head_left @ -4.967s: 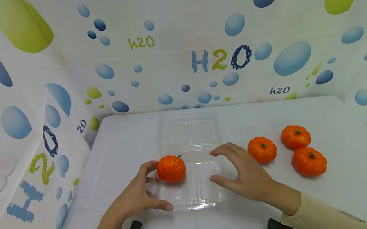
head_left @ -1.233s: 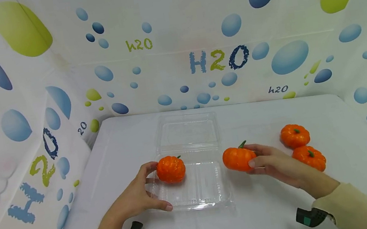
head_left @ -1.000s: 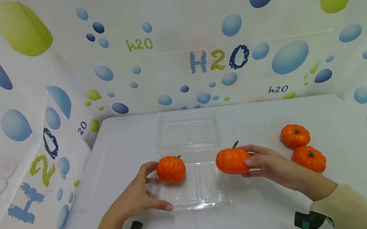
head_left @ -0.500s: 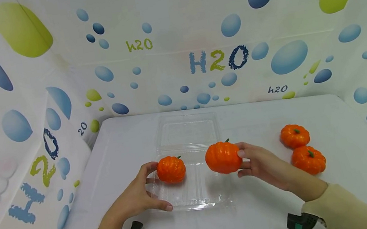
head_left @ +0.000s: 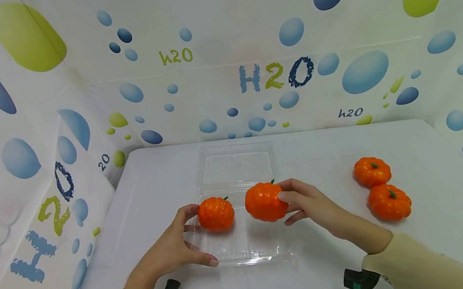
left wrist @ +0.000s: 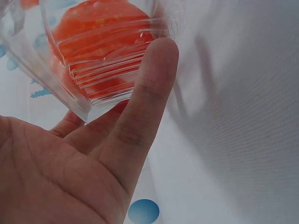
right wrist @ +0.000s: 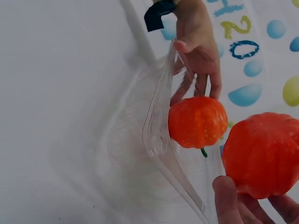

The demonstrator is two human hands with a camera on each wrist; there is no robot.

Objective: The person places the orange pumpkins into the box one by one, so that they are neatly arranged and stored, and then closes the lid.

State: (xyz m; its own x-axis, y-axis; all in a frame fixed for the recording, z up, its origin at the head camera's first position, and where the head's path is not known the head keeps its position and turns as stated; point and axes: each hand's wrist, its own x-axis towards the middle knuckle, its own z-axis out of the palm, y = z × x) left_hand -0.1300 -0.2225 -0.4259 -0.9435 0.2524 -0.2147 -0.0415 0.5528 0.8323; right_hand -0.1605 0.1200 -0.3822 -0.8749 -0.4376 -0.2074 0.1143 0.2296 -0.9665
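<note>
My right hand (head_left: 312,204) grips an orange toy pumpkin (head_left: 265,202) with a green stem, thumb and fingers on its right side. That pumpkin is held above the right part of a clear plastic clamshell container (head_left: 257,256). A second toy pumpkin (head_left: 216,214) sits in the container's left part. My left hand (head_left: 174,245) holds the container at its near left corner. In the left wrist view its thumb (left wrist: 156,65) presses the ribbed wall, and the other fingers are partly hidden behind the container. The right wrist view shows the held pumpkin (right wrist: 264,156) close up.
Two more toy pumpkins (head_left: 372,171) lie touching on the white table (head_left: 451,231) at right. The container's lid (head_left: 236,163) lies folded back behind its base. A printed curtain (head_left: 216,102) stands behind the table and along its sides.
My right hand has picked up the pumpkin that lay nearest the container and carried it left over the container's right part. My left hand has stayed at the near left corner.
</note>
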